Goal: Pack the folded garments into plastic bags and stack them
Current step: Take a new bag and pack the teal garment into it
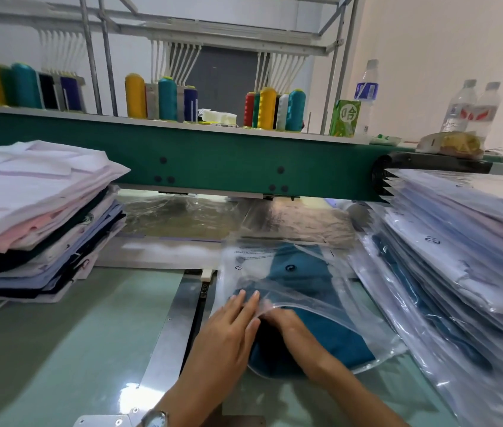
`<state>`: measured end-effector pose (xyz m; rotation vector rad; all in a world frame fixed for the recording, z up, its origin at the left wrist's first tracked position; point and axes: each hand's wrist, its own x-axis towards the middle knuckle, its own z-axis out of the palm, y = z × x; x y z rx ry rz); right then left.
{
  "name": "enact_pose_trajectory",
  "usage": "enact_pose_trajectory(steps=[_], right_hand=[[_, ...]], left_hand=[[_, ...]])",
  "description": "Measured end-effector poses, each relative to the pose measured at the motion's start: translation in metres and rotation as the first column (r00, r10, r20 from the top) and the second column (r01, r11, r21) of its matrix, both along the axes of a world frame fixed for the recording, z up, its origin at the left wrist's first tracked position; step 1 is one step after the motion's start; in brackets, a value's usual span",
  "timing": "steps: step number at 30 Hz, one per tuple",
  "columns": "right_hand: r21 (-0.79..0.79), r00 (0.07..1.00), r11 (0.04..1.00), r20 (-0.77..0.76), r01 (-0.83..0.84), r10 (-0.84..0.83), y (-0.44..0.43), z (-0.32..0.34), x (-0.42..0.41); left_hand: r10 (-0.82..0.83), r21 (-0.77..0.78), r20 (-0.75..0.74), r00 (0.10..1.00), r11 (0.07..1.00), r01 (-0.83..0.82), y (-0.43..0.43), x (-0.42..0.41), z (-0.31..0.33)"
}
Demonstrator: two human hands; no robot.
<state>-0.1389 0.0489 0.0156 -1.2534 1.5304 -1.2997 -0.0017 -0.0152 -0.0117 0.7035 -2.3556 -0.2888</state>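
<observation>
A folded teal garment (305,278) lies partly inside a clear plastic bag (275,260) at the table's middle. My left hand (228,325) rests flat on the bag's near left part, fingers straight. My right hand (290,325) reaches under the bag's open flap onto the garment; its fingertips are hidden by plastic. A pile of unbagged folded garments (37,211) in white, pink and navy sits at the left. A slanting stack of bagged garments (459,251) fills the right side.
A green machine beam (213,164) crosses behind the work area, with thread cones (268,109) on the shelf above it. Water bottles (472,106) and a green carton (344,118) stand at the back right. Loose clear bags (188,217) lie under the beam.
</observation>
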Motion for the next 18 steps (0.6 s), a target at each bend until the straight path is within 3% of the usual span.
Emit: enact_pose_trajectory(steps=[1, 2, 3, 4, 5, 6, 8, 13, 18], right_hand=[[-0.021, 0.996, 0.995, -0.003, 0.093, -0.093, 0.006, 0.000, -0.005], [-0.030, 0.974, 0.983, -0.131, 0.181, -0.184, 0.013, 0.000, -0.010], [-0.017, 0.879, 0.974, -0.426, 0.227, -0.212, 0.020, -0.004, -0.016], [0.043, 0.717, 0.971, -0.682, 0.234, -0.143, 0.028, -0.011, -0.021], [0.136, 0.562, 0.957, -0.826, 0.255, -0.032, 0.035, -0.019, -0.027], [0.248, 0.526, 0.922, -0.849, 0.298, 0.059, 0.039, -0.024, -0.030], [0.353, 0.559, 0.869, -0.822, 0.347, 0.110, 0.043, -0.032, -0.035], [0.423, 0.518, 0.828, -0.833, 0.369, 0.194, 0.038, -0.035, -0.064], [0.437, 0.414, 0.714, -0.883, 0.547, 0.222, 0.021, -0.026, -0.083]], left_hand=[[0.014, -0.011, 0.018, 1.000, 1.000, -0.014, -0.001, 0.000, -0.001], [0.030, -0.021, 0.041, 0.999, 0.999, -0.030, -0.003, 0.001, -0.003], [0.044, -0.030, 0.062, 0.997, 0.999, -0.042, -0.004, 0.002, -0.005], [0.055, -0.039, 0.084, 0.995, 0.998, -0.052, -0.005, 0.003, -0.008], [0.070, -0.044, 0.104, 0.992, 0.997, -0.065, -0.006, 0.004, -0.009], [0.088, -0.046, 0.121, 0.989, 0.995, -0.083, -0.007, 0.006, -0.011], [0.129, -0.053, 0.159, 0.979, 0.991, -0.122, -0.007, 0.006, -0.011], [0.174, -0.056, 0.238, 0.956, 0.985, -0.165, -0.004, 0.004, -0.007], [0.137, -0.034, 0.221, 0.966, 0.991, -0.133, 0.000, 0.005, -0.002]])
